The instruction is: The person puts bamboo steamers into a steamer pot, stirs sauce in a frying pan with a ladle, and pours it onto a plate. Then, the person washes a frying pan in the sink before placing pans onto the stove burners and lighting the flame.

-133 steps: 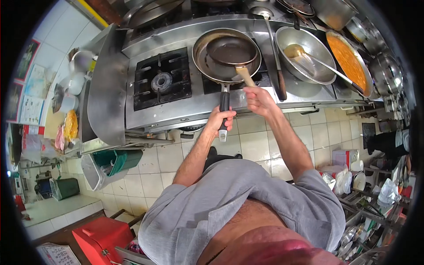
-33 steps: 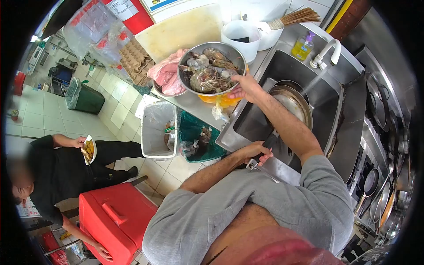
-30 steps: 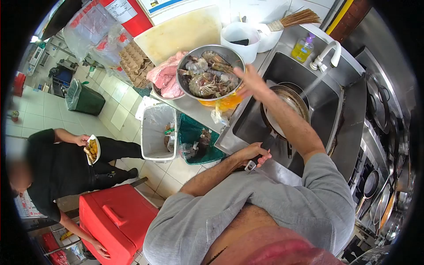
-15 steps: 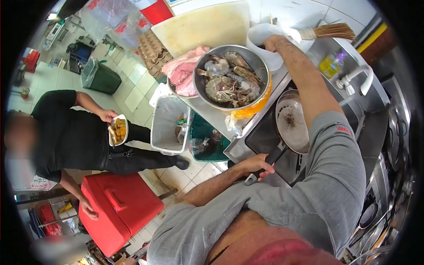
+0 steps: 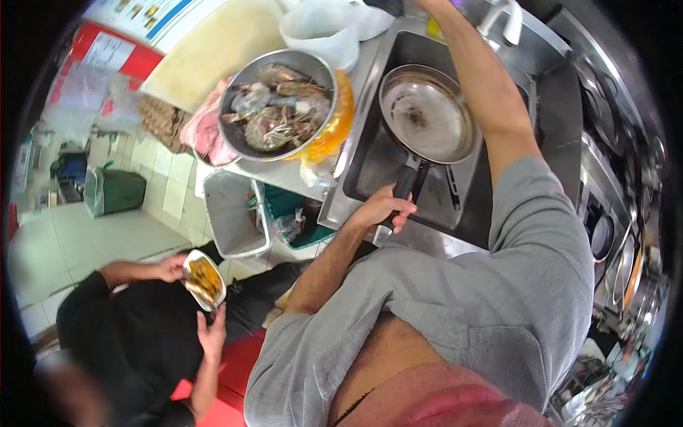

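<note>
My left hand [image 5: 390,206] is wrapped round the black handle of a frying pan [image 5: 430,117], which is over the sink basin [image 5: 363,181]. Dark brown residue marks the middle of the pan's pale inside. Another black handle [image 5: 452,186] shows in the basin below the pan. My right arm stretches up past the pan to the top edge, where my right hand [image 5: 429,3] is mostly cut off and its fingers are hidden. Just left of it is a dark object [image 5: 384,6], also cut by the edge. A yellow bottle [image 5: 434,28] stands partly hidden beside my forearm.
A metal bowl of large raw shrimp [image 5: 281,107] sits left of the sink, near a white plastic container [image 5: 320,32] and a pink cloth [image 5: 206,128]. The white faucet [image 5: 501,21] is behind the basin. Bins [image 5: 235,213] stand below. A person in black [image 5: 142,334] holds a dish of food [image 5: 204,280].
My right hand has left the white container and moved right, up to the frame's edge. My left hand keeps the pan's handle. The other person came closer, and the view shifted.
</note>
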Tool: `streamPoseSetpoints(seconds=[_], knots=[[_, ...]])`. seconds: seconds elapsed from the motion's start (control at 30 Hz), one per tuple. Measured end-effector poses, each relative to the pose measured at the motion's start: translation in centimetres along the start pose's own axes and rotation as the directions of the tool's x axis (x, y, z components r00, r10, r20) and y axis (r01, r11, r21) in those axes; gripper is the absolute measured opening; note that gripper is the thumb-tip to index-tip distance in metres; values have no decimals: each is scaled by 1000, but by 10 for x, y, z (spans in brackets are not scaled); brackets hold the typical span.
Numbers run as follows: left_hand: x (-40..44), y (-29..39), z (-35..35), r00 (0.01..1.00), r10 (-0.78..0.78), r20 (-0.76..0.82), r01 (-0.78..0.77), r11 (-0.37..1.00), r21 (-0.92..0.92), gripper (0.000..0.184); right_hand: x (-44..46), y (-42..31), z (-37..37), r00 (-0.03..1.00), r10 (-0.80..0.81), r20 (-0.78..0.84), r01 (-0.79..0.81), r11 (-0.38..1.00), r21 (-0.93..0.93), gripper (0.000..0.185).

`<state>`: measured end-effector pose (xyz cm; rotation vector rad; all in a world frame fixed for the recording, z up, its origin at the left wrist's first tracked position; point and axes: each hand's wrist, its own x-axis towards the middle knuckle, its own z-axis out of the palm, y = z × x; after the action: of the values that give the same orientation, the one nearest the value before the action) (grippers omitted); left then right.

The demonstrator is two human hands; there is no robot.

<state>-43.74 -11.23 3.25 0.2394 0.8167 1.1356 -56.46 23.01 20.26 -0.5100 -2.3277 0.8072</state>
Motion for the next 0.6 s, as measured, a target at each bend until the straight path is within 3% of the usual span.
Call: streamPoseSetpoints(seconds=[0.03, 0.1, 0.13, 0.17, 0.2, 0.23, 0.3, 0.33, 0.4, 0.5, 0.53, 0.6], knots=[[2, 0, 1, 1000, 6, -11, -6, 1000, 7, 23, -22, 28, -14, 998, -47, 37, 47, 999, -13, 34], [2, 8, 9, 999, 3, -44, 0, 998, 67, 23, -75, 127, -1, 978, 92, 190, -114, 988, 106, 21], [4, 10, 14, 996, 7, -87, 3, 993, 120, 22, -126, 91, -4, 946, 233, 226, -270, 950, 153, 29], [8, 8, 16, 997, -3, -76, 12, 992, 128, 22, -164, 115, 16, 907, 289, 306, -360, 910, 207, 33], [13, 7, 18, 997, 2, -72, 9, 987, 162, 21, -207, 124, 36, 969, 157, 192, -195, 961, 197, 33], [19, 6, 19, 998, 7, -70, 7, 981, 195, 21, -241, 109, 41, 873, 315, 372, -338, 941, -4, 34], [23, 1, 26, 997, 28, -75, -11, 975, 222, 21, -298, 124, 55, 878, 242, 414, -251, 968, -33, 32], [20, 1, 33, 994, 43, -105, -19, 976, 218, 22, -304, 140, 52, 881, 246, 403, -257, 966, -28, 32], [17, -6, 41, 990, 49, -136, -18, 976, 218, 22, -307, 182, 38, 793, 427, 435, -238, 874, -425, 29], [16, -18, 51, 988, -1, -156, 38, 971, 237, 25, -279, 205, 39, 845, 528, 84, -481, 819, -312, 28], [18, -21, 55, 987, -17, -160, 60, 962, 267, 26, -268, 202, 48, 844, 530, 76, -486, 818, -308, 28], [21, -21, 62, 978, -66, -198, 121, 953, 278, 28, -253, 192, 65, 921, 351, 171, -258, 876, -408, 30]])
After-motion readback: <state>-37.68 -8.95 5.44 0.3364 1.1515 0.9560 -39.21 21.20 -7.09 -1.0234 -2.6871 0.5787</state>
